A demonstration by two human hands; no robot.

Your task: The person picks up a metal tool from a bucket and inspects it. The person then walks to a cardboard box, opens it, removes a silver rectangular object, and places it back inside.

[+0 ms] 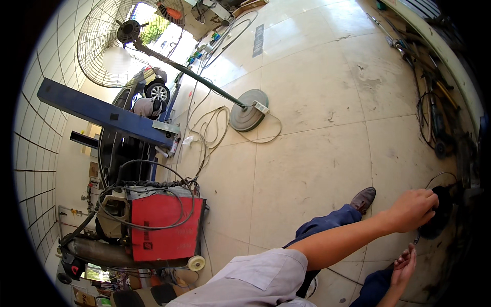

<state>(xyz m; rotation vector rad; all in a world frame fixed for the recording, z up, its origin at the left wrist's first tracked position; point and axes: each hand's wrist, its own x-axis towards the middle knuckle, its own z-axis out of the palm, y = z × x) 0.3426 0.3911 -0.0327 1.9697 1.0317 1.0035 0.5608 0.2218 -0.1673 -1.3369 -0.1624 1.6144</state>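
My left arm stretches toward the right side, and my left hand (413, 211) has its fingers curled closed against the edge of a dark, round, fuzzy-looking thing (439, 214). What lies between those fingers is hidden. A thin wire (441, 175) arcs just beyond that hand. Lower down, my right hand (404, 267) is palm up with its fingers loosely extended. Close to its fingertips is a small dark piece (416, 239), which I cannot make out. No grip on it is visible.
A red wheeled machine (163, 225) with looped black cables stands at left. Beyond it are a blue lift post (107, 113), a dark car (115, 148) and a crouching person (148, 107). A fan's round base (249, 110) and loose cable lie on the tiles. Tools (434, 97) line the right edge.
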